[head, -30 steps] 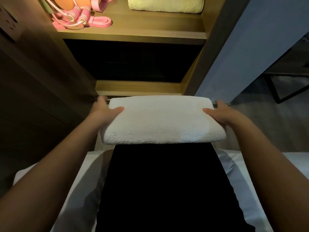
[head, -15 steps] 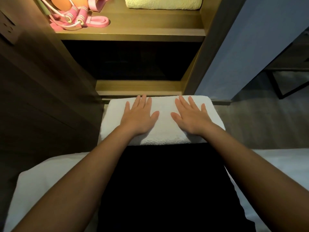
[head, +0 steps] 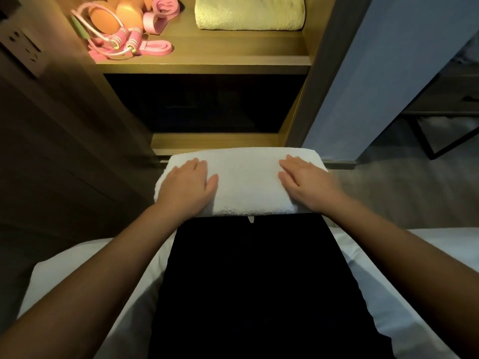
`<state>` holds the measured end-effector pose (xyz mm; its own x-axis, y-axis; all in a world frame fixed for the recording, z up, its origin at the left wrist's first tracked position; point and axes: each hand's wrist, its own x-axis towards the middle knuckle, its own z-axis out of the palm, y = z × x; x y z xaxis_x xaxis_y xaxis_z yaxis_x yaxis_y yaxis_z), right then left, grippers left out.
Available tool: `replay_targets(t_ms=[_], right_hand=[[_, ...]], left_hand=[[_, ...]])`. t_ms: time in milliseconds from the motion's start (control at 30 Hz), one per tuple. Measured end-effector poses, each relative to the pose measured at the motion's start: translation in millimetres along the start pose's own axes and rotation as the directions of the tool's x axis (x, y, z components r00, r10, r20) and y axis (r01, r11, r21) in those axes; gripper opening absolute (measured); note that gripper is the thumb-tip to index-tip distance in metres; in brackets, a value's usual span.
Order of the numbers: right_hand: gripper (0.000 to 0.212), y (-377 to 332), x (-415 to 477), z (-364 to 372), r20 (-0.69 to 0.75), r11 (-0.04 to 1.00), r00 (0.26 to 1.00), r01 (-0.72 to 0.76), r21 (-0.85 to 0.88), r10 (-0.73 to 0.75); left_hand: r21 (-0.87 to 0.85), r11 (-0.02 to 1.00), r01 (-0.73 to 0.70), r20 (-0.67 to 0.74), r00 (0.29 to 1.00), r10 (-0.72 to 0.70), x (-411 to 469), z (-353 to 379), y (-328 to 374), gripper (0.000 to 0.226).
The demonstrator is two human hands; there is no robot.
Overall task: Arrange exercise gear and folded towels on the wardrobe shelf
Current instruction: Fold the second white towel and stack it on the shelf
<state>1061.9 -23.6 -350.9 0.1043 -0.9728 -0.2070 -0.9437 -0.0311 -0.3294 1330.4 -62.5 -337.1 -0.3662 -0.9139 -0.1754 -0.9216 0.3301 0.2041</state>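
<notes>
A folded white towel (head: 246, 182) lies across my lap, over black trousers. My left hand (head: 185, 187) rests flat on its left end and my right hand (head: 304, 181) flat on its right end, fingers together, gripping nothing. On the lit wardrobe shelf (head: 207, 62) above, a folded pale green towel (head: 248, 12) lies at the right. Pink exercise gear sits at the left: a skipping rope (head: 124, 44) with pink handles, a pink resistance band (head: 155, 49), and an orange rounded object (head: 103, 20).
A dark lower compartment (head: 202, 102) opens under the lit shelf, with a wooden ledge (head: 215, 141) just beyond the towel. A wall socket (head: 23, 47) is at the left, a blue-grey panel (head: 388, 73) at the right, a black metal frame (head: 445, 141) on the floor.
My hands went from holding the towel's ends to lying flat on its middle, then slid apart toward the ends. The view tilted up, showing more of the shelf.
</notes>
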Motion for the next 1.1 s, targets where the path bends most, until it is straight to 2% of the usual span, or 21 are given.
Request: replay_targets(t_ms=[33, 100, 167, 233, 333, 467, 567, 667, 867, 1033, 1100], right_hand=[[0.054, -7, -4, 1, -0.004, 0.995, 0.995, 0.104, 0.012, -0.104], [0.064, -17, -12, 7, 0.032, 0.966, 0.967, 0.256, -0.045, -0.254], [0.079, -20, -17, 12, 0.065, 0.933, 0.949, 0.314, -0.174, -0.308], [0.091, -20, -19, 15, 0.063, 0.888, 0.941, 0.334, -0.315, -0.332], [0.097, -21, -20, 20, 0.049, 0.842, 0.948, 0.302, -0.447, -0.314], [0.075, -28, -17, 26, -0.046, 0.868, 0.950, 0.263, -0.421, -0.310], [0.061, -20, -18, 21, -0.096, 0.881, 0.939, 0.268, -0.390, -0.329], [0.061, -5, -22, 16, -0.130, 0.902, 0.943, 0.245, -0.354, -0.307], [0.048, 31, -31, 5, -0.357, 0.912, 0.878, 0.181, -0.369, -0.319], [0.060, 50, -32, 0, -0.442, 0.936, 0.857, 0.117, -0.331, -0.264], [0.075, 41, -31, -3, -0.430, 0.921, 0.869, 0.069, -0.382, -0.244]], left_hand=[[-0.029, 0.993, -0.111, -0.013, 0.994, 0.110, -5, 2, 6, 0.049], [0.007, 0.967, -0.254, 0.028, 0.967, 0.254, -12, 8, 19, 0.066], [0.155, 0.939, -0.308, 0.040, 0.951, 0.306, -16, 18, 29, 0.084], [0.297, 0.909, -0.292, -0.005, 0.951, 0.308, -18, 28, 35, 0.088], [0.359, 0.900, -0.247, -0.097, 0.949, 0.299, -16, 37, 39, 0.071], [0.336, 0.902, -0.271, -0.123, 0.937, 0.327, -9, 32, 38, 0.055], [0.291, 0.913, -0.285, -0.143, 0.931, 0.336, -5, 27, 30, 0.053], [0.248, 0.918, -0.311, -0.139, 0.926, 0.352, -3, 23, 25, 0.057], [0.235, 0.922, -0.307, -0.123, 0.932, 0.341, 7, 13, 23, 0.059], [0.190, 0.938, -0.292, -0.119, 0.941, 0.317, 11, 9, 23, 0.057], [0.169, 0.945, -0.280, -0.119, 0.946, 0.302, 12, 6, 21, 0.057]])
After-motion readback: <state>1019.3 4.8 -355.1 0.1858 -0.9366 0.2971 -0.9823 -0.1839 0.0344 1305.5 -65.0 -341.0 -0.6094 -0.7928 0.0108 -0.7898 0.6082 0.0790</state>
